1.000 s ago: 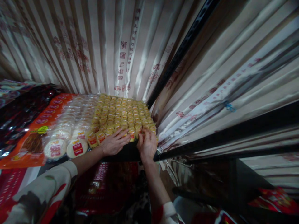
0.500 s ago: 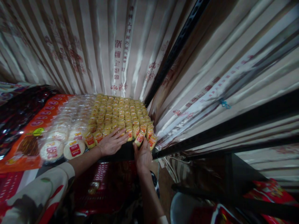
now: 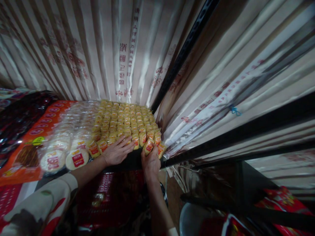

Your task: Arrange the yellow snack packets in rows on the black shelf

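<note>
Small yellow wrapped snack packets [image 3: 123, 116] stand in tight rows on the shelf, with red labels facing me along the front. My left hand [image 3: 119, 151] lies palm down on the front packets, fingers stretched out and pointing right. My right hand [image 3: 150, 160] pinches one yellow snack packet [image 3: 148, 146] between thumb and fingers at the front right of the rows. This packet is tilted, and its red label shows. Another packet [image 3: 161, 150] leans at the right corner, just beside my right hand.
Left of the yellow rows are clear-wrapped round white biscuits [image 3: 52, 160] and an orange bag [image 3: 27, 154]. Pleated curtains [image 3: 103, 49] hang behind. A black metal post [image 3: 182, 59] and a rail [image 3: 221, 137] frame the right side. Red packaging [image 3: 105, 196] sits below the shelf.
The packet in my right hand has shifted slightly right and up and turned a little. My left hand stays in nearly the same place on the front row.
</note>
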Tool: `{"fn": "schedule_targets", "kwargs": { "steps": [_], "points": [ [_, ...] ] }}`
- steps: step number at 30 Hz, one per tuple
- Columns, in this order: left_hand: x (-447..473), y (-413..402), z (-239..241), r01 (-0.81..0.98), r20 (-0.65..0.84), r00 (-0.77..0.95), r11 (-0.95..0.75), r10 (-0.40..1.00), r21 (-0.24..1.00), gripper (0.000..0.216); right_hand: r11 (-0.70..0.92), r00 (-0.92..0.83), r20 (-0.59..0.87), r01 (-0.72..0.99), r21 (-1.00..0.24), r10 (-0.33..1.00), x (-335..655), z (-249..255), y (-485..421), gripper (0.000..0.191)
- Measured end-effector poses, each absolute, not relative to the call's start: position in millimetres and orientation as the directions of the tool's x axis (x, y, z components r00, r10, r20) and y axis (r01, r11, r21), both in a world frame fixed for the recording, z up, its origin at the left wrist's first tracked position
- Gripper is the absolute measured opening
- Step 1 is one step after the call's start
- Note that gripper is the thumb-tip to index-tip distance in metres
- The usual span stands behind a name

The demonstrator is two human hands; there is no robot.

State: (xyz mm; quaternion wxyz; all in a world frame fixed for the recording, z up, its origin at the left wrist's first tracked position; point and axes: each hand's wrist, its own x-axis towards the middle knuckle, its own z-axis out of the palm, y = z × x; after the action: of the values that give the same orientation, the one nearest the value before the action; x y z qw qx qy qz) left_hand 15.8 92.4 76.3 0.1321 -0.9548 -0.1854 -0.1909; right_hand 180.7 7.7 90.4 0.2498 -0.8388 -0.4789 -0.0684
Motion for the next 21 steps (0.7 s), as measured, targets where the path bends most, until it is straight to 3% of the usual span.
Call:
{"fn": "schedule_targets", "kwargs": {
  "steps": [7, 14, 21],
  "points": [
    [16.5, 91.5, 80.6, 0.397, 0.412, 0.863, -0.898, 0.294, -0.19, 0.047, -0.364, 0.52, 0.4, 0.839, -0.405, 0.754, 188.8, 97.7, 21.7, 0.04],
    [16.9, 92.2, 80.2, 0.398, 0.423, 0.861, -0.893, 0.283, -0.211, 0.045, -0.317, 0.517, 0.398, 0.825, -0.468, 0.758, 189.3, 101.1, 29.7, 0.025],
    [17.6, 91.3, 81.8, 0.398, 0.401, 0.867, -0.896, 0.296, -0.199, 0.045, -0.21, 0.469, 0.476, 0.841, -0.499, 0.744, 193.3, 90.6, 24.5, 0.032]
  ]
}}
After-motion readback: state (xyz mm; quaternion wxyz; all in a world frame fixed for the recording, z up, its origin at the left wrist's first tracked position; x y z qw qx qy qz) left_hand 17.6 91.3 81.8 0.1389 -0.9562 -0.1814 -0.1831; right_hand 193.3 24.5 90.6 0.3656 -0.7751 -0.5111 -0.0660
